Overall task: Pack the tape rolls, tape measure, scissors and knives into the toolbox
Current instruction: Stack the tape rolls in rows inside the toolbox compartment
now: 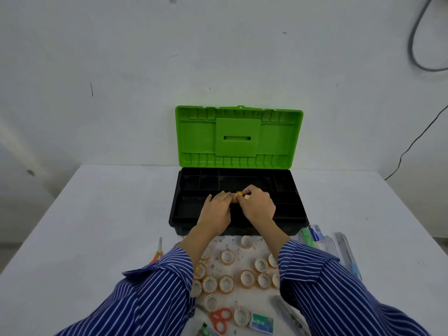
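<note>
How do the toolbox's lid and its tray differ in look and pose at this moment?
The lid is bright green; the tray is black. The lid stands raised behind the box with its ribbed inside facing the camera; the tray lies flat, facing up. The lid carries one square central panel with a slot; the tray is split by dividers into several compartments. Nothing touches the lid, while the left hand and right hand hold tape rolls over the tray. Both are moulded plastic.

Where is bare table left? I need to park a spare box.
Bare table left of the toolbox, and right of it toward the far edge. Crowded near the person: tape rolls, scissors, knives.
</note>
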